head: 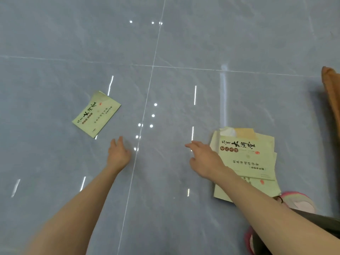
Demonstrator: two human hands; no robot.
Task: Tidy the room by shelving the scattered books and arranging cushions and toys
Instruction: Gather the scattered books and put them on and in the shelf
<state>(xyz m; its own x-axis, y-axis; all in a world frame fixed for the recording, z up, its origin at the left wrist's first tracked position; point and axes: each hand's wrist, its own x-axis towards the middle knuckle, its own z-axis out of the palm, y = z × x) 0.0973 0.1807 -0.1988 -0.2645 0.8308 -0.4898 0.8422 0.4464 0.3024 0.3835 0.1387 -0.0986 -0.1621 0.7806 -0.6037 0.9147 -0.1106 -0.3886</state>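
Observation:
A pale green book (96, 114) with black calligraphy lies flat on the grey tiled floor at the left. A loose pile of similar green books (248, 159) lies on the floor at the right. My left hand (118, 153) reaches forward over the floor, fingers relaxed, a little below and right of the single book, holding nothing. My right hand (204, 159) stretches out with straight fingers just left of the pile, its wrist crossing the pile's left edge. It holds nothing.
The glossy grey floor (165, 43) reflects ceiling lights. An orange cushion edge (331, 94) shows at the right border. Pink slippers (298, 201) and a dark trouser leg are at the lower right, beside the pile.

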